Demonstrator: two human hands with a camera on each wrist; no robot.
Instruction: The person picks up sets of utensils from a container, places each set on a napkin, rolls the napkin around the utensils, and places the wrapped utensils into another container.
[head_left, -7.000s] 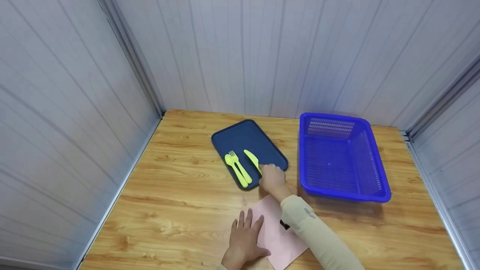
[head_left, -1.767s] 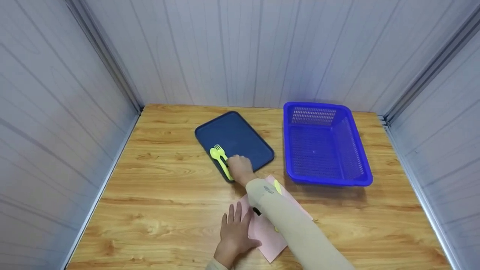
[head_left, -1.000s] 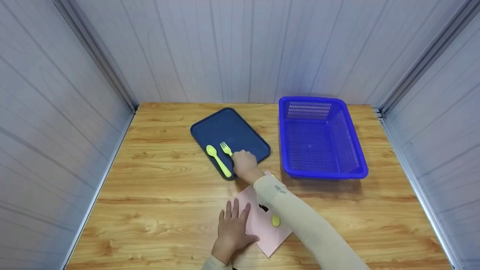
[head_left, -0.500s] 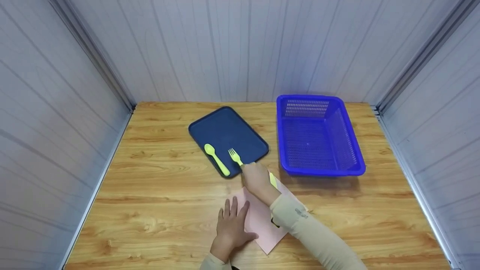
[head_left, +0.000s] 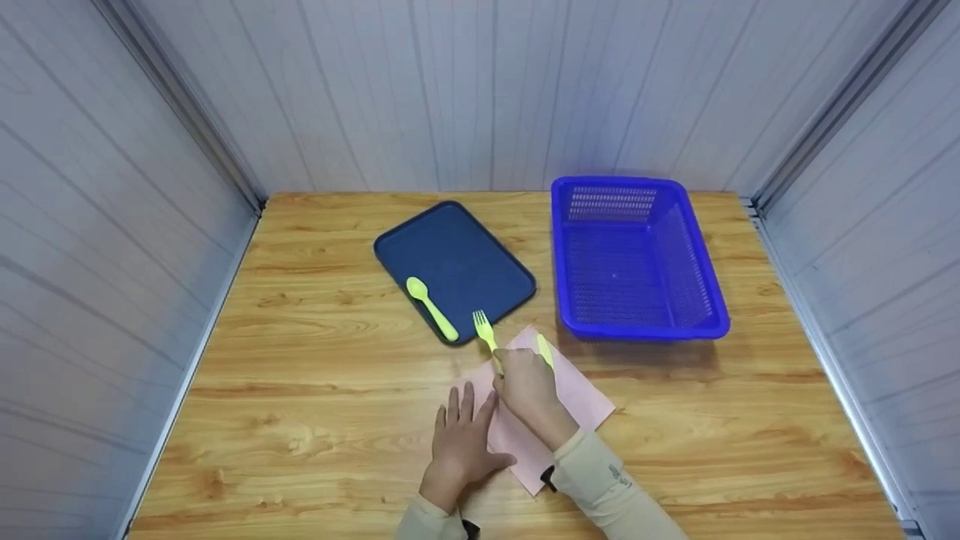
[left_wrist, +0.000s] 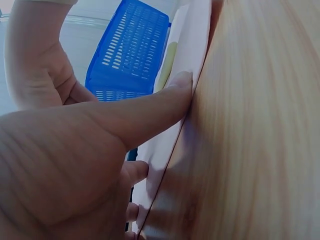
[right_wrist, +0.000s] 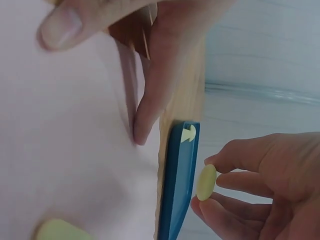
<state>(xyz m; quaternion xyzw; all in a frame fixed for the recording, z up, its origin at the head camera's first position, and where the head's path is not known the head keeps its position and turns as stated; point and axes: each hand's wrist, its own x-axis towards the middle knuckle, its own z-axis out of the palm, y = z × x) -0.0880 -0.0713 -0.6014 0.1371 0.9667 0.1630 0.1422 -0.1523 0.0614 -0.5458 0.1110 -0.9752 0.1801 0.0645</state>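
My left hand (head_left: 463, 446) lies with spread fingers on the left edge of a pink sheet (head_left: 581, 397), which could be paper or a napkin. My right hand (head_left: 525, 382) holds a yellow-green fork (head_left: 484, 328) by its handle above the sheet, tines pointing to the tray. In the right wrist view, the handle end (right_wrist: 206, 182) shows between thumb and fingers. A matching knife (head_left: 544, 349) lies on the sheet, partly hidden by the right hand. A matching spoon (head_left: 432, 309) rests along the left side of a dark blue tray (head_left: 465, 255).
A blue perforated basket (head_left: 652, 332) stands at the back right of the wooden table (head_left: 300, 390). Light panel walls (head_left: 450, 90) enclose the table at the back and both sides.
The knife has gone from the tray to the pink sheet. My right hand has since taken the fork from beside the spoon and brought it toward me. The left hand stays on the sheet.
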